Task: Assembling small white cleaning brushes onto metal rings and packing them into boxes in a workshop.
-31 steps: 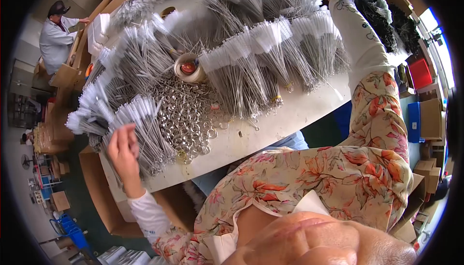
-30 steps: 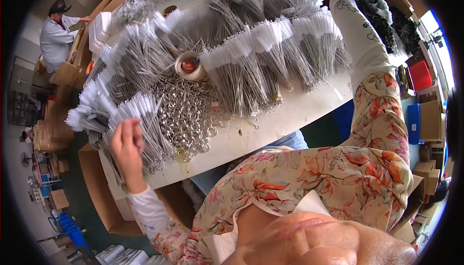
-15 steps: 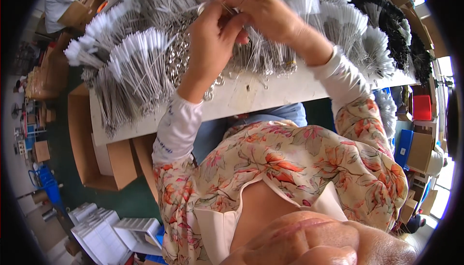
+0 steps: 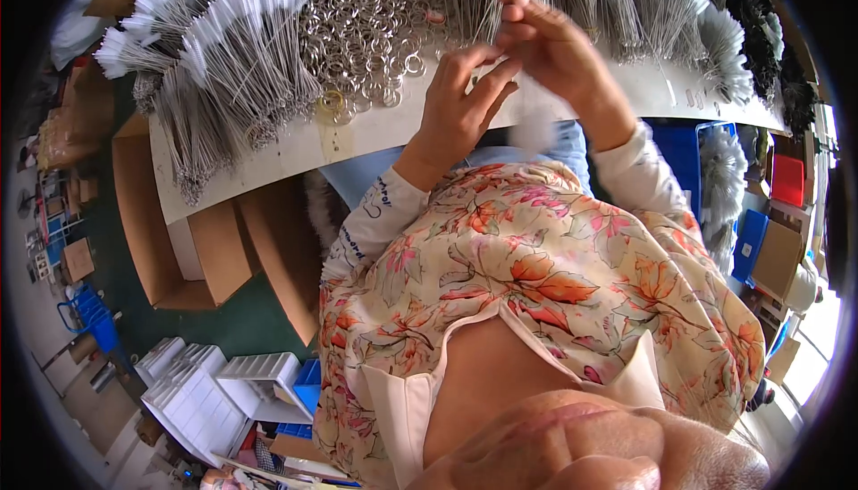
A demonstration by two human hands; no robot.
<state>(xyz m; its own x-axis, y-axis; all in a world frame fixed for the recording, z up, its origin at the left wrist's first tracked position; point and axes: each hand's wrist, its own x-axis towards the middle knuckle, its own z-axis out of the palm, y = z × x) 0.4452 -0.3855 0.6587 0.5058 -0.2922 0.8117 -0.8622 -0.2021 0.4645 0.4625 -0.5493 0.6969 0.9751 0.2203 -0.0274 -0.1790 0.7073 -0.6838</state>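
Observation:
My left hand is closed above the near edge of the table, with thumb and fingers pinched; what lies in them is too small to make out. Just right of it and a little higher, my right hand has its fingertips pressed together, partly smeared by motion. A white-bristled wire brush hangs blurred beneath the right hand, over my lap; its thin stem is hard to see and seems to run up into those fingers. Behind the left hand lies a heap of metal split rings.
Upright bundles of white-tipped wire brushes cover the white table left and right. Black brushes stand at the far right. Open cardboard boxes sit below the table's left end. White plastic trays lie on the floor.
My hands have come nearer my body and rightward in view, and drawn slightly apart. The white bristles, earlier beyond my hands, now hang below the right one. The ring heap is uncovered.

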